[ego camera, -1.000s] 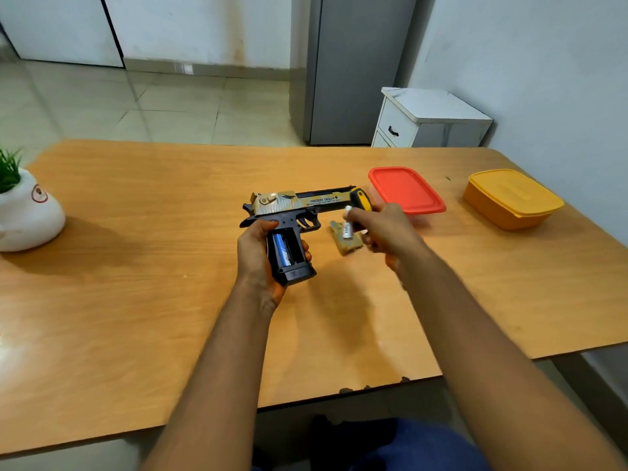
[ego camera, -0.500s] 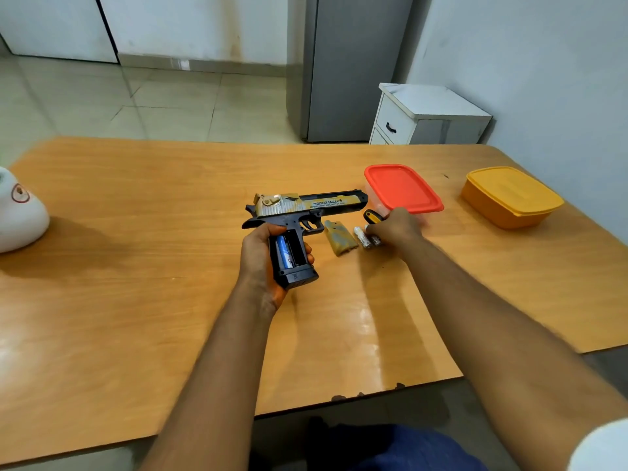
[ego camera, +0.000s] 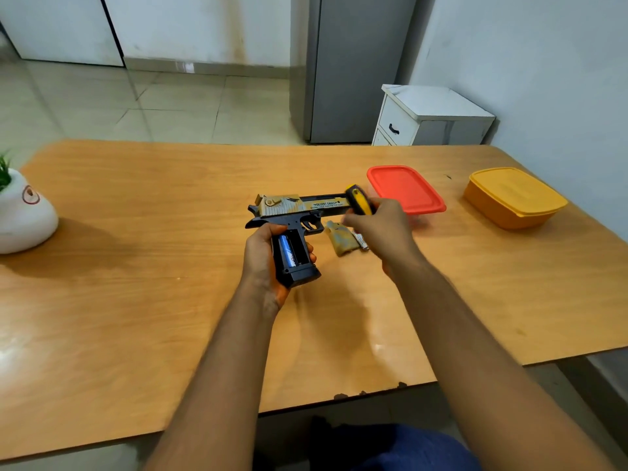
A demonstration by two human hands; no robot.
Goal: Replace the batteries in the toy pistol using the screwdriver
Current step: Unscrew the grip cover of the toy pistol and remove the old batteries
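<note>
Toy pistol [ego camera: 299, 212]: held above the table [ego camera: 136, 266], grip compartment uncovered, one blue battery [ego camera: 286, 250] seated inside.
Left hand [ego camera: 263, 256]: curled round the grip.
Right hand [ego camera: 380, 229]: closed round the yellow-and-black screwdriver [ego camera: 359, 199].
Grip cover [ego camera: 341, 236]: laid on the table beside a loose battery [ego camera: 361, 240].
Red-lidded container [ego camera: 406, 188]: behind the right hand.

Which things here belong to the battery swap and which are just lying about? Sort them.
Belong to the job:
toy pistol, gripped by the left hand
blue battery in its grip
screwdriver, held by the right hand
tan cover
loose battery

Lying about:
red lid
yellow container
plant pot
</note>
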